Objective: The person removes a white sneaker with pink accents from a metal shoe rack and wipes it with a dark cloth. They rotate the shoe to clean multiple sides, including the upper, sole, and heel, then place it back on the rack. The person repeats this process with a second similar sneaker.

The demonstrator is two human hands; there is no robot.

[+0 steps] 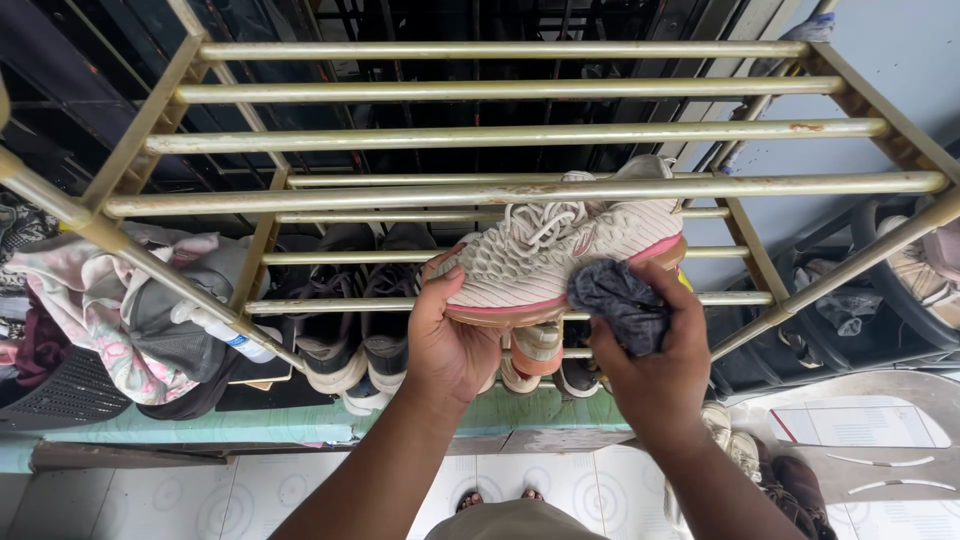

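Note:
My left hand [447,345] grips the toe end of a pale cream sneaker [540,255] with white laces and a pink sole stripe, holding it on its side over the second shelf of a metal shoe rack [500,137]. My right hand [655,360] clutches a dark grey cloth [620,300] and presses it against the sneaker's side near the heel. The sneaker's upper part sits behind a rack bar.
The brass-coloured rack has horizontal bars on several tiers. Dark sneakers [345,320] stand on the lower shelf at the left, more shoes [535,365] under my hands. A heap of clothes [130,320] lies left, tiled floor [300,495] below, shoes [770,470] at lower right.

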